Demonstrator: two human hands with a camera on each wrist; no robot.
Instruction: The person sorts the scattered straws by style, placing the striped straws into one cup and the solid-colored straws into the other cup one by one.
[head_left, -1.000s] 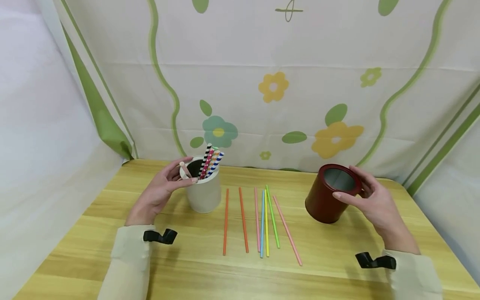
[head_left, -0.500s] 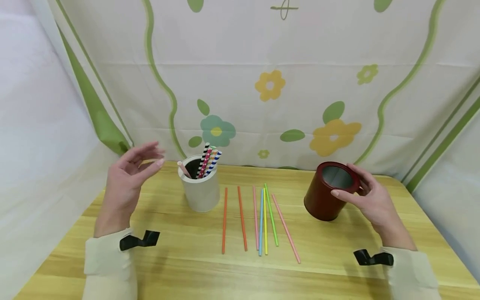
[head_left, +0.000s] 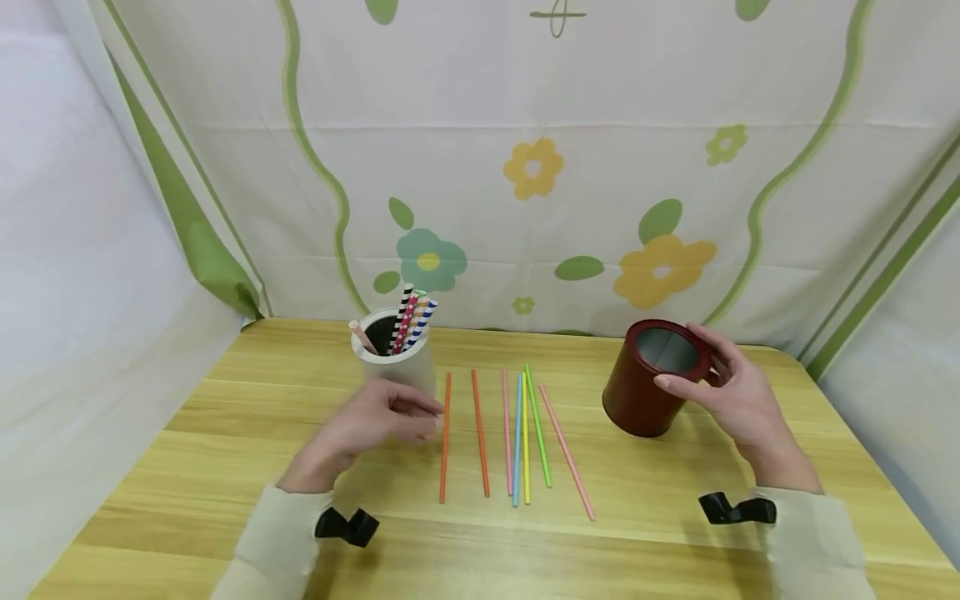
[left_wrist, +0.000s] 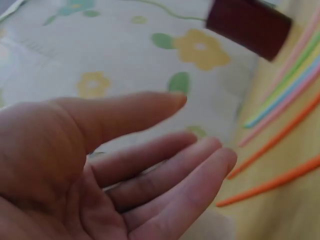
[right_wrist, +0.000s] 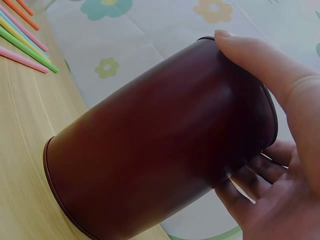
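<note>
My left hand hovers in front of the white can, fingertips close to the leftmost orange straw; nothing lies between its fingers and thumb in the left wrist view. Patterned straws and a pink one stand in that can. On the right, my right hand grips the rim of a dark red can, thumb at the near side and fingers round the far side. The red can has an open top, with no straws showing inside.
Between the cans lie several plain straws: a second orange one, pink, blue, yellow, green and another pink. Behind the wooden table hangs a flowered cloth.
My left hand let go of the white can, swung left, then came back in front of it toward the orange straw. My right hand stays on the red can. The head view shifts slightly.
</note>
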